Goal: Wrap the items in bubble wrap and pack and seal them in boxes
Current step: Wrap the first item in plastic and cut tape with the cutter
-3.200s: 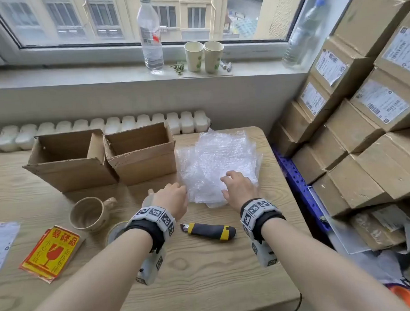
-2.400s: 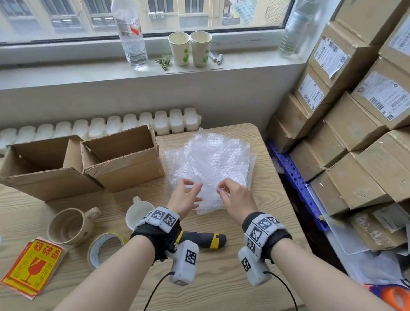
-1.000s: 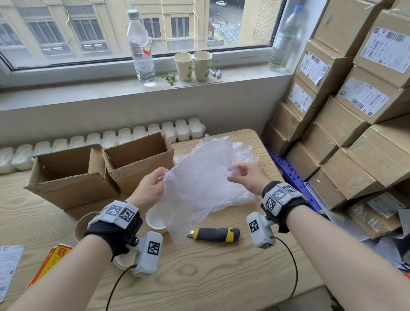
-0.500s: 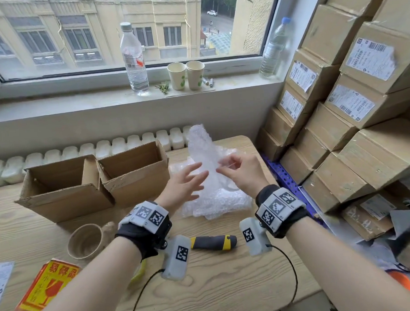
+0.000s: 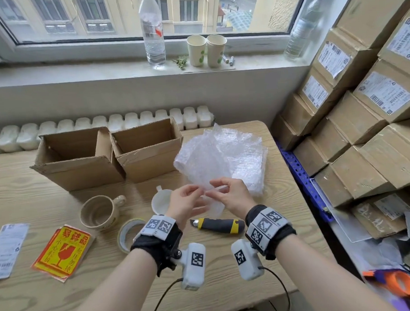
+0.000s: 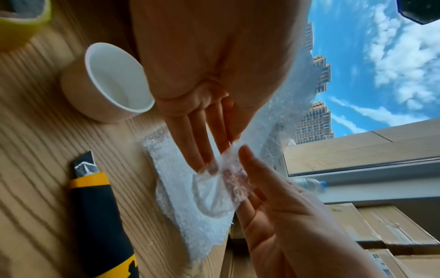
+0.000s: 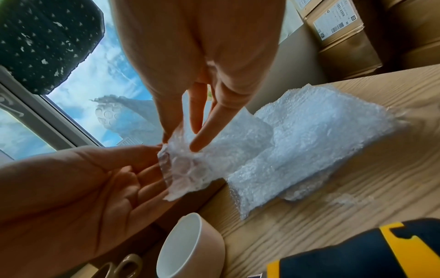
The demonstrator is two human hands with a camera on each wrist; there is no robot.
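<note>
Lower centre: utility knife (image 5: 217, 226) on tabletop (image 5: 24, 186). Just above, left hand (image 5: 186, 203) and right hand (image 5: 231, 196) both pinch one corner of bubble wrap (image 5: 209, 164). Peel layers apart slowly, grip light; white cup (image 5: 161, 202) beside left hand, open boxes (image 5: 150, 162) beyond, upper left

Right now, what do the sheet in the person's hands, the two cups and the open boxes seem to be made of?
The sheet looks like clear plastic bubble wrap: translucent, dotted with air pockets. The white cup and beige mug seem glazed ceramic, smooth and thick-walled. The open boxes look like brown cardboard, matte with creased flaps.
</note>
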